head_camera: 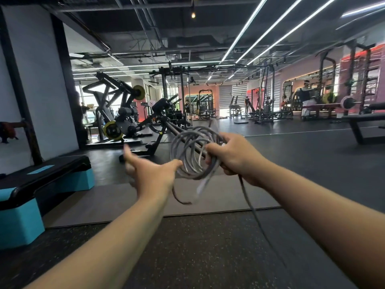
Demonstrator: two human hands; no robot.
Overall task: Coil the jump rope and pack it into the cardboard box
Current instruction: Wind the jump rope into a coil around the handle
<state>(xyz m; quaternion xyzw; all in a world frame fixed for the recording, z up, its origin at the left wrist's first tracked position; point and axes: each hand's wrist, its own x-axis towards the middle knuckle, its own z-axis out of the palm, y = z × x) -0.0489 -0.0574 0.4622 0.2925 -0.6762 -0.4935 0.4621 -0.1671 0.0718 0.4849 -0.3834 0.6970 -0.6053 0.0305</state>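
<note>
Your right hand (pixel 233 155) has its fingers closed around one side of the jump rope (pixel 193 153), a bundle of thin, smooth grey loops held out in front of you above the floor mat (pixel 218 197). Your left hand (pixel 150 176) sits just left of the coil, fingers spread open, thumb touching the lowest loops. The coil's opening faces that hand. A loose tail hangs from your right fist toward the floor. No cardboard box is in view.
</note>
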